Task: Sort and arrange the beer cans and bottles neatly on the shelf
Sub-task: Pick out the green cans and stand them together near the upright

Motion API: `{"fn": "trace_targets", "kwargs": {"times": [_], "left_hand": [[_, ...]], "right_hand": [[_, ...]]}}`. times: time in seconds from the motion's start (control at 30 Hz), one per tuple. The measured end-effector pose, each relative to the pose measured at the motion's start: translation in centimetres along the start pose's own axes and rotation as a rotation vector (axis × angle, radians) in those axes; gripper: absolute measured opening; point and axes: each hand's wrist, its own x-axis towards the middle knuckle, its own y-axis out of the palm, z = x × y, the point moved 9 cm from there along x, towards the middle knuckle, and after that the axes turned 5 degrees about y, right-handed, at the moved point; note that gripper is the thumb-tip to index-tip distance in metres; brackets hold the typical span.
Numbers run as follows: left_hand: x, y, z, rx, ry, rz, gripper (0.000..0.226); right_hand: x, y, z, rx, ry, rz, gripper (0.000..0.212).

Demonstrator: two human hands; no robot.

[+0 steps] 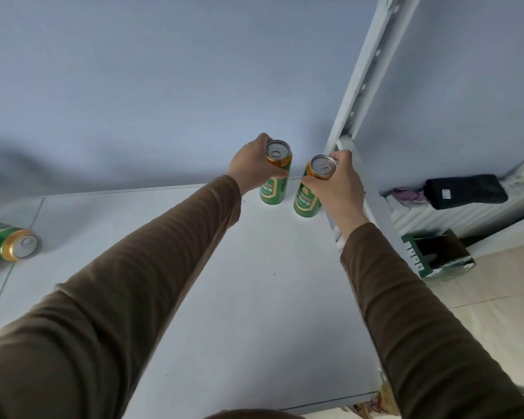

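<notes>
Cans are standing upright at the far right corner of the white shelf (224, 282), one in each hand: the left hand (248, 167) is wrapping its fingers round the upper part of the left can (274, 186), and the right hand (339, 182) is gripping the right can (307, 201) just below its rim, close beside the shelf post (366, 71). The two cans are sitting near each other but apart, and the right one is leaning slightly. I am judging them as smooth, thin-walled metal, stiff enough for a firm side grip yet likely to dent under a hard squeeze and to slip if wet; whether they are full or empty is not showing, so their weight is staying a guess. Holding high on the body, as both hands are doing, is looking sensible for setting them down square. A third can (11, 241) is lying on its side at the far left edge, cut off by the frame. No bottles are appearing, and the label text is too small to read.
</notes>
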Motion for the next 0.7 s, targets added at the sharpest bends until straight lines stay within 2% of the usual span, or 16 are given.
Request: {"fn": "trace_targets", "kwargs": {"times": [0.43,0.57,0.7], "left_hand": [[0.7,0.8,0.5,0.053,-0.01,0.101,0.064],[-0.3,0.0,0.8,0.064,0.008,0.127,0.085],[-2.7,-3.2,1.1,0.175,0.068,0.086,0.09]], "right_hand": [[1.5,1.6,0.0,0.016,-0.023,0.084,0.066],[0.5,0.9,1.1,-0.014,-0.036,0.069,0.079],[-1.8,-0.4,4.9,-0.073,-0.18,-0.024,0.068]]}}
